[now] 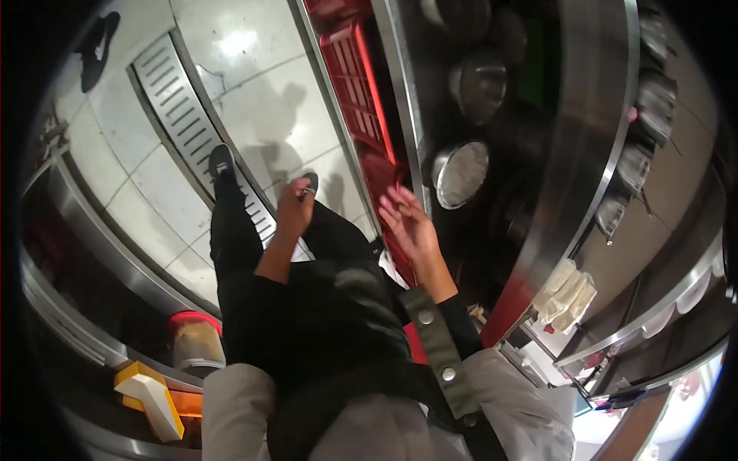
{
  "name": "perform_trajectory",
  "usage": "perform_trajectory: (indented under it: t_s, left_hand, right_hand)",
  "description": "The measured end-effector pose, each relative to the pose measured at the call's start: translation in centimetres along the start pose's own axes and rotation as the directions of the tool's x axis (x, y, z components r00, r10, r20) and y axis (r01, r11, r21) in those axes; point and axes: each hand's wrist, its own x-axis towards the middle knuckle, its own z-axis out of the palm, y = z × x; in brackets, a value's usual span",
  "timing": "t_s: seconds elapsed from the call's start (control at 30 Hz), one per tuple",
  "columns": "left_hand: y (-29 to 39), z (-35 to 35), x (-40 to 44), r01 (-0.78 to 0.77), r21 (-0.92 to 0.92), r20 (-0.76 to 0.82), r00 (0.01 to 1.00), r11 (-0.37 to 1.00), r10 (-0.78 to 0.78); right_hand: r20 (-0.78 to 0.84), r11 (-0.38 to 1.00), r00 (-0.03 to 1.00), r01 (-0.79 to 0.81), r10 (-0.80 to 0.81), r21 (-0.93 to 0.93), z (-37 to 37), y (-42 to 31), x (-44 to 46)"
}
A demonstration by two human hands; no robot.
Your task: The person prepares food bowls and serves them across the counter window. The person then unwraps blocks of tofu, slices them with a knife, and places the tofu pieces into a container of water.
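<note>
My left hand (294, 207) is closed in front of my thigh, fingers curled round a small dark thing that I cannot make out. To its right, my right hand (409, 221) is raised with its fingers apart and nothing in it. It is nearest to the steel counter edge (411, 107) and a metal bowl of white contents (461, 175). Below that edge, a red plastic crate (357, 88) lies on the far side of my right hand.
More metal bowls (480, 86) stand on the dark counter. Steel pans (656, 106) line the far right. At lower left are a red-rimmed tub (197, 343) and a yellow box (150, 399). A drain grate (181, 96) crosses the tiled floor. Another person's shoe (98, 52) shows upper left.
</note>
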Motion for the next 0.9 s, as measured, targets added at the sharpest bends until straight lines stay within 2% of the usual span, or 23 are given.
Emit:
perform_trajectory:
  t_s: [0.03,0.07,0.1,0.13,0.17,0.2,0.27,0.3,0.4,0.43,0.53,0.6,0.67,0.7,0.8,0.87,0.9]
  left_hand:
    - [-1.1,1.9,-1.3,0.164,-0.025,0.075,0.984,0.986,-0.162]
    - [-2.2,3.7,-3.3,0.321,-0.041,0.155,0.937,0.946,-0.312]
    - [-3.7,4.9,-4.9,0.313,-0.065,0.211,0.932,0.948,-0.294]
    - [-3.8,4.5,-5.9,0.332,0.088,0.357,0.87,0.939,-0.341]
    - [-3.5,4.4,-5.7,0.32,0.264,0.434,0.803,0.91,-0.409]
    - [-2.9,4.0,-5.2,0.276,0.431,0.491,0.727,0.859,-0.48]
    - [-3.0,3.5,-4.1,0.246,0.281,0.514,0.778,0.928,-0.362]
    - [-3.1,3.4,-3.4,0.225,0.202,0.517,0.802,0.953,-0.299]
    - [-2.2,3.5,-1.0,0.226,0.211,0.514,0.802,0.951,-0.305]
    - [-2.5,3.8,-0.6,0.228,0.222,0.522,0.794,0.948,-0.313]
    - [-2.3,4.3,0.8,0.139,0.288,0.53,0.801,0.948,-0.278]
    - [-2.3,4.4,1.5,0.127,0.283,0.545,0.794,0.951,-0.268]
    - [-2.3,4.5,2.3,0.121,0.273,0.541,0.801,0.954,-0.256]
    - [-2.0,4.4,2.7,0.105,0.276,0.54,0.805,0.955,-0.244]
    - [-1.5,4.8,3.6,0.097,0.321,0.522,0.812,0.942,-0.261]
    - [0.2,5.0,5.2,0.11,0.375,0.566,0.759,0.921,-0.321]
    - [-0.6,5.4,5.3,0.07,0.338,0.589,0.762,0.939,-0.269]
  right_hand:
    - [0.059,0.997,0.996,0.075,-0.074,-0.022,1.8,0.0,1.4]
    - [-0.034,0.969,0.976,0.21,-0.216,-0.132,3.5,-0.2,2.5]
    - [-0.103,0.909,0.926,0.328,-0.363,-0.255,5.2,-0.4,3.7]
    - [-0.137,0.818,0.848,0.432,-0.511,-0.38,5.7,-0.9,4.7]
    - [-0.117,0.73,0.795,0.474,-0.595,-0.493,2.8,-1.2,6.7]
    - [-0.186,0.717,0.747,0.489,-0.638,-0.497,2.7,-1.6,7.2]
    - [-0.3,0.683,0.634,0.532,-0.713,-0.5,3.4,-3.0,7.5]
    - [-0.385,0.673,0.557,0.535,-0.735,-0.51,2.3,-3.7,8.2]
    - [-0.499,0.843,0.681,0.4,-0.536,-0.36,-1.1,-6.5,8.4]
    - [-0.491,0.87,0.725,0.338,-0.484,-0.359,-1.8,-7.8,8.4]
    - [-0.495,0.878,0.727,0.355,-0.476,-0.321,-0.9,-12.5,8.7]
    - [-0.447,0.819,0.686,0.502,-0.574,-0.28,-3.4,-17.5,11.0]
    - [-0.341,0.646,0.552,0.691,-0.761,-0.324,-8.2,-24.6,15.4]
    - [-0.307,0.584,0.499,0.732,-0.81,-0.352,-8.9,-27.9,17.6]
    - [-0.316,0.601,0.511,0.694,-0.799,-0.398,-6.6,-33.3,21.7]
    - [-0.314,0.616,0.53,0.681,-0.788,-0.396,-4.8,-35.3,24.0]
    - [-0.315,0.618,0.532,0.68,-0.786,-0.394,-4.3,-36.1,24.8]
